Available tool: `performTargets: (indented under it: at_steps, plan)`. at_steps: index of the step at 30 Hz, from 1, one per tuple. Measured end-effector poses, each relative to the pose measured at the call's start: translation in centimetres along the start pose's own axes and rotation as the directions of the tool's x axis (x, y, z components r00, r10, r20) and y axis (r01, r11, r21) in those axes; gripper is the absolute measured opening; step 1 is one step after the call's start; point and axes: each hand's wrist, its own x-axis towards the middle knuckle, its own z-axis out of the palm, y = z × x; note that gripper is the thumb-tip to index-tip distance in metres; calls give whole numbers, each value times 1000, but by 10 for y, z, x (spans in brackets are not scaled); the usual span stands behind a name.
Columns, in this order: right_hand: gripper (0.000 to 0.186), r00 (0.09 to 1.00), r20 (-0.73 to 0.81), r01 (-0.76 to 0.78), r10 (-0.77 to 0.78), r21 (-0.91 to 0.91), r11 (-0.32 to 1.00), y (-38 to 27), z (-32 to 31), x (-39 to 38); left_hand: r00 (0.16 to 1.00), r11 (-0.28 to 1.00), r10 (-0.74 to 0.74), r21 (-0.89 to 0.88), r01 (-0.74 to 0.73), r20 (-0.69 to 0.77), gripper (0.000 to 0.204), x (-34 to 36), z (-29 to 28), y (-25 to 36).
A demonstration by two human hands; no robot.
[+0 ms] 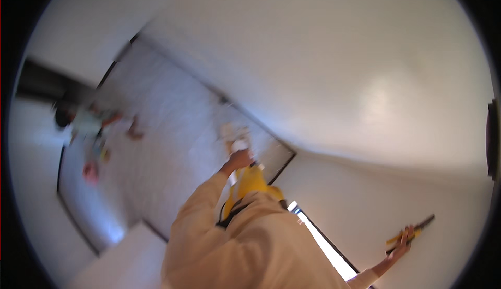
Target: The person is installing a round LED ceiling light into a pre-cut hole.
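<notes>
My left hand (240,159) is closed in front of my body, over my yellow trousers (253,179). Just beyond its fingers shows a small white object (240,145), blurred, which the hand appears to hold; its kind cannot be made out. Off to the lower right, my right arm reaches out to the side. In my right hand (401,245) is a yellow-and-black hand tool (417,230), long and narrow, its dark end pointing up and right close to the pale wall (443,205). Whether the tool touches the wall cannot be seen.
Another person (86,122) is low down at the left, blurred, near a pink item (90,172) on the grey floor (167,111). Pale walls with dark skirting (282,168) surround the room. A bright narrow opening (329,247) lies beside me at the right.
</notes>
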Motion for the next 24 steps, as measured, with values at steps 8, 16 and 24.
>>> performTargets:
  at_steps: [8, 16, 24]
  plan:
    - [51, 995, 31, 83, -91, 201, 976, -49, -161, -64, 550, 524, 833, -229, -820, -64, 30, -148, -9, 379]
    - [51, 948, 116, 253, -297, 294, 922, -80, -414, -112, -221, -232, 969, -100, -968, -108, 23, -364, 110, 706]
    - [53, 849, 397, 308, -349, 164, 937, -60, -515, -79, 12, -91, 965, -377, -922, -261, 61, -421, 272, 859]
